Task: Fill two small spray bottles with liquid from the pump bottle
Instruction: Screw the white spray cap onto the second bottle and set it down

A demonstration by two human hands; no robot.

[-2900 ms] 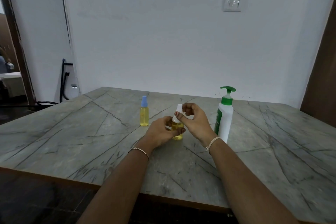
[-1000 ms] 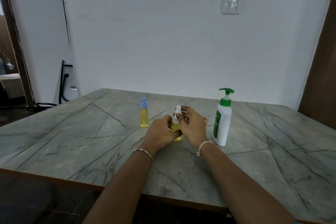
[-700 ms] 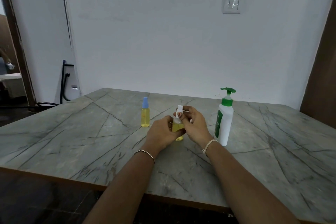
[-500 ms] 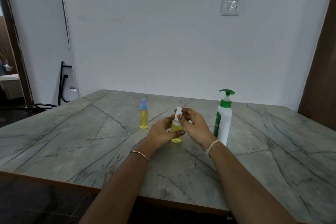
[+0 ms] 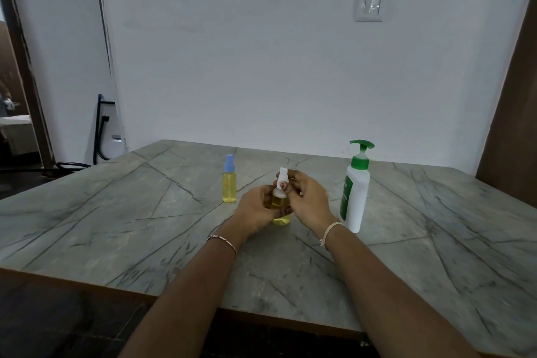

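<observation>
While left hand (image 5: 255, 209) grips bottle (image 5: 280, 208) upright, right fingers (image 5: 292, 183) pinch white cap (image 5: 282, 180); twist it snug, straight down between fingertips.

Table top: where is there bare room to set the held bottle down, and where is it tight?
Free: the broad stretch left of the blue-capped spray bottle, the near strip along the table edge, and the right side beyond the pump bottle. Crowded: the middle, where both hands hold the white-capped spray bottle close beside the pump bottle.
</observation>
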